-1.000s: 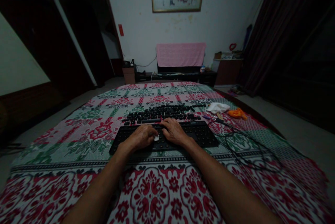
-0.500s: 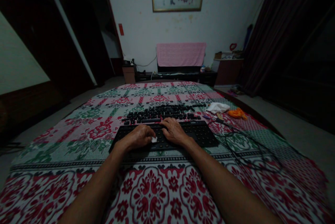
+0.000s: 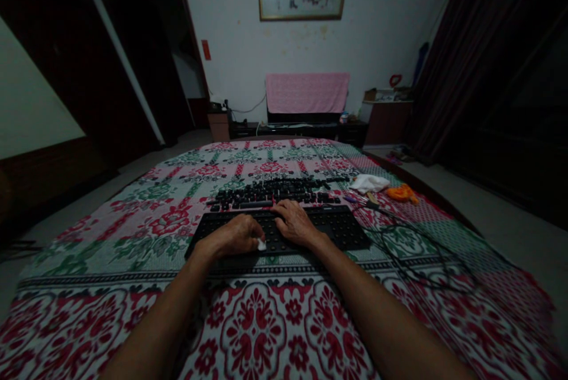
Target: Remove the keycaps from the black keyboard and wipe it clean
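A black keyboard (image 3: 344,229) with its keycaps off lies across the patterned cloth, rows of bare key posts showing. My left hand (image 3: 239,233) is over its left-middle part, closed on a small white wad (image 3: 261,244), perhaps tissue or cloth, which touches the lower rows. My right hand (image 3: 293,223) rests on the keyboard's middle, fingers stretched toward its far edge and apparently holding nothing. Just beyond the keyboard lie many loose black keycaps (image 3: 284,189), among them a long space bar (image 3: 256,205).
Right of the keycaps lie a white cloth (image 3: 370,183), an orange cloth (image 3: 402,193) and a few small slim tools (image 3: 355,199). A black cable (image 3: 426,270) loops over the patterned tablecloth (image 3: 255,321) at the right. Against the far wall, a pink cloth (image 3: 307,93) covers a screen-shaped object.
My left hand has shifted the white wad slightly nearer to me, toward the keyboard's front edge. My right hand stays in place.
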A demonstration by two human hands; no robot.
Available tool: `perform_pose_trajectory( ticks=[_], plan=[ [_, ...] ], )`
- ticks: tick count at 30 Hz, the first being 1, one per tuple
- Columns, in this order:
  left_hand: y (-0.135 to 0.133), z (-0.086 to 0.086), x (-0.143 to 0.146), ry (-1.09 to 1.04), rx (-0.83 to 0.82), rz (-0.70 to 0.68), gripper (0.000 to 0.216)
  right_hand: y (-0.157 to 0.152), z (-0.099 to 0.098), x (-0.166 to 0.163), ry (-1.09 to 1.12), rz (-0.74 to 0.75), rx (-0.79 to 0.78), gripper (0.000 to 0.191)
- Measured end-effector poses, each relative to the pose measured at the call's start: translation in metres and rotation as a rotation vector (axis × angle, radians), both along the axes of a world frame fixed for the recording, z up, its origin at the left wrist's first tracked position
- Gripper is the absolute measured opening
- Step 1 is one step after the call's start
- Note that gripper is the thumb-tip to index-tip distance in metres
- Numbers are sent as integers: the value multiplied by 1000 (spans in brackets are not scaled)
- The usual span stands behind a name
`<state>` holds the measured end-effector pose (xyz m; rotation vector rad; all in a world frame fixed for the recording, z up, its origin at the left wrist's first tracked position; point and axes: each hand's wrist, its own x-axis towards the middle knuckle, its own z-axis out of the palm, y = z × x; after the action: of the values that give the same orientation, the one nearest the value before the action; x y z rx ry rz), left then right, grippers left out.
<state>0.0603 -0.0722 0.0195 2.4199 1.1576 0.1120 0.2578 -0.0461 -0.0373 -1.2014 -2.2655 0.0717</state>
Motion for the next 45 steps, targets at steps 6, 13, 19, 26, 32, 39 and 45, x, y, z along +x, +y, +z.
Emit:
perform_pose_trajectory(
  ticks=[6,13,19,26,32,39,45],
  plan=[
    [-1,2,-6,-39,-39,19,28,0,2,0,-1,3,-1,29],
    [-10,3,12,52,122,-71,27,1,-2,0,-2,0,18,29],
    [-14,-1,9,159,263,-93,27,3,-3,0,-10,5,35,29],
    [-21,-19,-3,39,343,-48,28,-4,-2,3,-63,39,75,32],
    [-19,-23,-4,-1,349,-30,28,-23,1,9,-94,43,45,36],
    [-16,-13,-15,8,258,-32,28,-23,-1,9,-62,35,18,35],
    [-19,-7,-19,-7,250,-27,26,-21,-1,10,-53,37,1,35]
  ],
)
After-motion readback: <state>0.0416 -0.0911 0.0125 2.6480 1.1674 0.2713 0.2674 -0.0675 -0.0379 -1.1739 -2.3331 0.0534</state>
